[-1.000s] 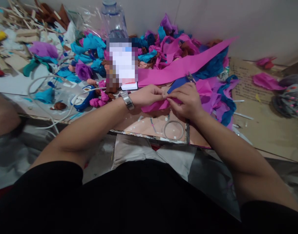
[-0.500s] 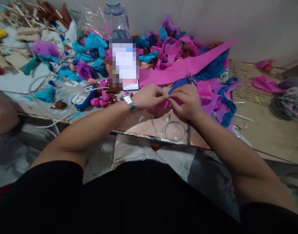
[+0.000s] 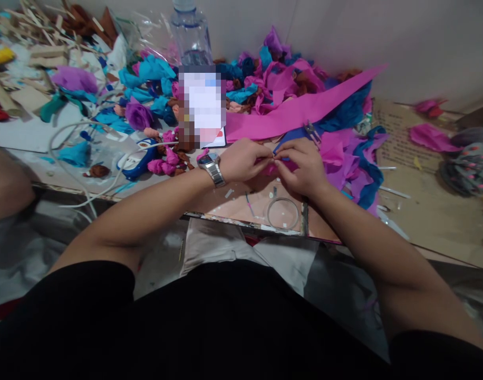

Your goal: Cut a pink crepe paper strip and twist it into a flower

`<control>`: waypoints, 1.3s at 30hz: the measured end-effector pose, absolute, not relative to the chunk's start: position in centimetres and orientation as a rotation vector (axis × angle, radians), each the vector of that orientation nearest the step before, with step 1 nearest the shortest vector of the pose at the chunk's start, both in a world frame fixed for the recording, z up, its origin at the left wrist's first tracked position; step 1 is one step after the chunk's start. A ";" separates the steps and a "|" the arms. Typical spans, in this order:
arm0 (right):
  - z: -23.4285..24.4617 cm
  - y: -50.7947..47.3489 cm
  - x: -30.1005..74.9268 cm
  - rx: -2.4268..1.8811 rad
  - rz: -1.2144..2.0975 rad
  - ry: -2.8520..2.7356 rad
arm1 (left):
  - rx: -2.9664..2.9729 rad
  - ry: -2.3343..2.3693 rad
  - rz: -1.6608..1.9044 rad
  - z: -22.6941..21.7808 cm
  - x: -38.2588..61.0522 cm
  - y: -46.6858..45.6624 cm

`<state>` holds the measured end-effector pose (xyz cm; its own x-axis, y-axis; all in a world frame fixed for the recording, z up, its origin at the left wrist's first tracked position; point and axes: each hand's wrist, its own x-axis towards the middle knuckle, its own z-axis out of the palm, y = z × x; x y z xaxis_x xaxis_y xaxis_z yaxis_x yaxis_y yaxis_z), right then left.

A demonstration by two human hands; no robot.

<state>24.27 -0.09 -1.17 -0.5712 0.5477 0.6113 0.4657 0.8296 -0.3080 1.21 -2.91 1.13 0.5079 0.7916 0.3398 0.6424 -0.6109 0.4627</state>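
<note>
My left hand [image 3: 245,160], with a metal watch [image 3: 213,168] on its wrist, pinches thumb and forefinger together over the table. Opposite it, my right hand [image 3: 302,164] is closed in a pinch too, and the fingertips of both hands nearly meet. A small piece of pink crepe paper [image 3: 291,165] shows at and under the fingers; its held edge is mostly hidden. Just behind lie a long pink crepe paper strip [image 3: 273,124], a blue piece [image 3: 291,137] and pliers [image 3: 311,132]. Nearer me is a ring of clear tape or wire [image 3: 283,213].
A phone [image 3: 204,105] stands behind my left hand, near a large water bottle [image 3: 191,37]. Crumpled crepe paper [image 3: 146,71] and a white cable [image 3: 67,126] spread leftward. Cardboard [image 3: 407,200] lies to the right. Another person's knee [image 3: 8,182] is at far left.
Both hands stay pinched together in nearly the same spot. The left wrist has turned slightly and shifted a little toward me, and the fingers have moved slightly.
</note>
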 end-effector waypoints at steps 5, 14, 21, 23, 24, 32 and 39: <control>-1.1 -0.2 24.3 -0.755 0.175 -2.279 | 2.528 1.204 0.788 1.0 1.2 -2.8; -0.9 -0.7 23.8 -0.768 0.153 -2.274 | 2.519 1.208 0.815 1.2 1.6 -3.1; -1.0 -0.6 24.0 -0.793 0.185 -2.222 | 2.514 1.228 0.826 1.3 1.4 -3.1; -1.0 -0.5 24.0 -0.778 0.185 -2.207 | 2.520 1.236 0.820 1.3 1.3 -3.1; -1.0 -0.5 24.1 -0.774 0.182 -2.203 | 2.523 1.239 0.816 1.3 1.3 -3.0; -0.9 -0.4 24.1 -0.786 0.165 -2.196 | 2.505 1.211 0.845 0.9 1.2 -2.8; -1.1 -0.1 24.3 -0.805 0.183 -2.174 | 2.396 1.202 0.859 1.0 1.1 -2.9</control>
